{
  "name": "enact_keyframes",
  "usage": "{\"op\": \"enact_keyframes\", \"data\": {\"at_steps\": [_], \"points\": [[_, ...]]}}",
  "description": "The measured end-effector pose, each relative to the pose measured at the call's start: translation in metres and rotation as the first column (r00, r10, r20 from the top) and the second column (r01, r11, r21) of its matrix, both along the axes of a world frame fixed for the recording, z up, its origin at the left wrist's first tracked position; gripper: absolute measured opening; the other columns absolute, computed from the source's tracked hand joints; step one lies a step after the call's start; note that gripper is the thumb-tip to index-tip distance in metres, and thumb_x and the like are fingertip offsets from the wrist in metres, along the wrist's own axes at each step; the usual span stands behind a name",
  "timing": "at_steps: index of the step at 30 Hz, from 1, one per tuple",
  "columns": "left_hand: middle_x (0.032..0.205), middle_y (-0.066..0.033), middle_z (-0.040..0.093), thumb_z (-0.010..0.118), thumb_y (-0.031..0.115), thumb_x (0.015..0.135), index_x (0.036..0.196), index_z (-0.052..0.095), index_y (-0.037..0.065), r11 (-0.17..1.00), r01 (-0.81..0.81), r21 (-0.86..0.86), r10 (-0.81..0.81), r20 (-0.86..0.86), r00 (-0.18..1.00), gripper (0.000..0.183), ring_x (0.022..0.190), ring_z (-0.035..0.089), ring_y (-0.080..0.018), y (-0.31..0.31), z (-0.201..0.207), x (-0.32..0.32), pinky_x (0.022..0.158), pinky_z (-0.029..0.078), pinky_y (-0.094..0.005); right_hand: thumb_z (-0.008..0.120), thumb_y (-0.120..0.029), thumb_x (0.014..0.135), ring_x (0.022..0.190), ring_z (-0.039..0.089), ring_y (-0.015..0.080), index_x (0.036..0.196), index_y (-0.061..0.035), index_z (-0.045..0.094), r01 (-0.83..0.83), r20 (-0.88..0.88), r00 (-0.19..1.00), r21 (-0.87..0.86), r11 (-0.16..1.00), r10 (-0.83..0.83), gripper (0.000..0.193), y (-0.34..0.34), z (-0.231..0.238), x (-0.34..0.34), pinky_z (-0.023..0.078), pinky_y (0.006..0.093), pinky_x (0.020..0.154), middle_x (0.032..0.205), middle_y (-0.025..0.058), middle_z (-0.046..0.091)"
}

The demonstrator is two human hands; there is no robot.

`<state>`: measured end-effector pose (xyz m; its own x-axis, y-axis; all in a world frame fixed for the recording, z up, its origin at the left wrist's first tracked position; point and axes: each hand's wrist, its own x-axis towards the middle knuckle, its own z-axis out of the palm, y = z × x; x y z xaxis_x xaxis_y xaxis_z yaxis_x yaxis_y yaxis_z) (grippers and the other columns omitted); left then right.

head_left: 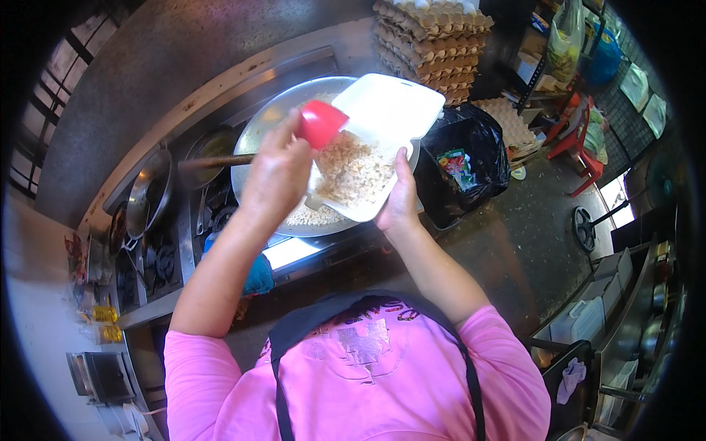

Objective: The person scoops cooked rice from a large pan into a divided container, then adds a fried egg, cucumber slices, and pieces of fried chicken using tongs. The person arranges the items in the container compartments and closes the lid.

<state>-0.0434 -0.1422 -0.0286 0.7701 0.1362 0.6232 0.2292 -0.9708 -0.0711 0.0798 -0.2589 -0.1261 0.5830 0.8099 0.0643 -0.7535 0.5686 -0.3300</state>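
My left hand (276,173) grips a red plastic scoop (322,123), tilted over a white clamshell takeaway box (390,106). My right hand (398,197) holds that box from its right side, thumb on the rim, lid flipped back. Inside lies fried rice (357,173), browner near the scoop. Beneath both hands sits a wide metal wok (259,121) with more rice (315,216) showing at its bottom. A wooden handle (220,160) sticks out to the left; its far end is hidden behind my left hand.
Left along the stove stand smaller pans (149,192) and burners (158,261). Stacked egg trays (434,48) rise beyond the wok. A black rubbish bag (467,140) is to the right, with a red chair (585,147) and a fan (583,229) farther off.
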Motion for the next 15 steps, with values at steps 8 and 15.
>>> {"op": "enact_keyframes", "data": {"at_steps": [8, 15], "points": [[0.129, -0.0242, 0.055, 0.069, 0.005, 0.08, 0.078, 0.064, -0.004, 0.987, 0.138, -0.082, -0.144, -0.085, 0.986, 0.011, 0.117, 0.056, -0.0364, 0.008, 0.021, -0.006, 0.097, 0.047, -0.04, 0.032, -0.045, 0.1, 0.125, 0.05, 0.0335, 0.141, -0.0021, 0.034, -0.155, 0.01, 0.988, -0.045, 0.987, 0.155, 0.059, -0.016, 0.006, 0.008, 0.042, 0.0495, 0.105, 0.136, 0.0205, 0.048], [0.128, -0.0242, 0.055, 0.067, 0.003, 0.079, 0.076, 0.064, -0.005, 0.934, 0.356, -0.02, -0.35, -0.252, 0.902, 0.009, 0.113, 0.058, -0.0358, -0.003, 0.011, -0.015, 0.092, 0.05, -0.04, 0.035, -0.039, 0.101, 0.121, 0.053, 0.0325, 0.137, -0.0005, 0.038, -0.107, 0.035, 0.993, -0.103, 0.989, 0.111, 0.052, -0.024, 0.02, 0.003, 0.044, 0.0488, 0.102, 0.132, 0.0195, 0.051]]}}
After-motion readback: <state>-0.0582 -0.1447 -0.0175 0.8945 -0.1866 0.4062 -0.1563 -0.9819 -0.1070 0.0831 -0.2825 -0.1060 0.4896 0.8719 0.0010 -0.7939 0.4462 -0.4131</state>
